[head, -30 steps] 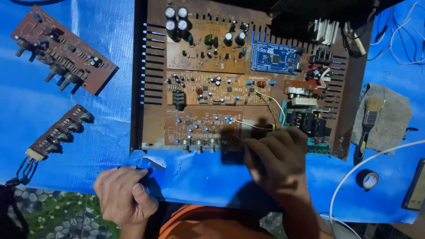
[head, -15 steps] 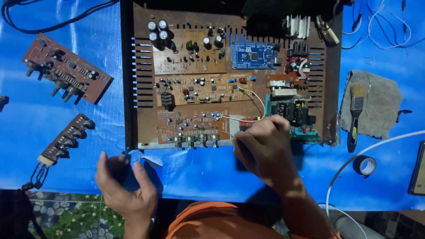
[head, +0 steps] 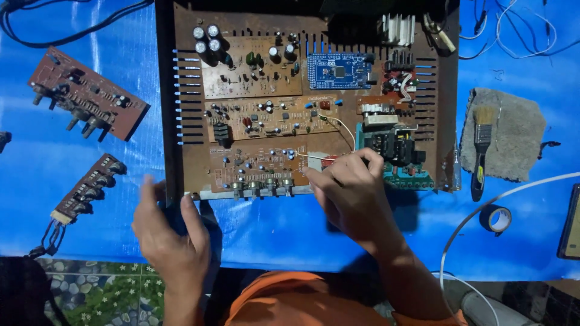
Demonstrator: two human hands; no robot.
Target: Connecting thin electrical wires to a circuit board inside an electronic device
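Worked over a crinkled blue plastic tarp spread as the bench surface; patterned floral mat showed at the near left edge. Little else of the room seen.

Centred on the tarp: rusty brown metal amplifier chassis, lid off, slotted vents down both sides. Inside: brown circuit boards with capacitors, small blue module board upper middle, silver finned heatsink at the far edge, black-and-teal transformer block right of centre. White lettering on the blue board, too small to read.

Left of the chassis, well apart: long brown control board with knob shafts, and nearer, smaller brown potentiometer strip with a wire tail.

Right of the chassis: grey cloth pad with a black-handled paintbrush lying on it, roll of black tape just below, white cable arcing across. No packages or signs visible.

Left hand laid on the tarp at the chassis's near left corner, fingers spread apart, fingertips touching the chassis edge, blurred. Right hand set over the chassis's front edge, fingers curled together near thin white wires beside the transformer block; actual clamping on anything could not be told.
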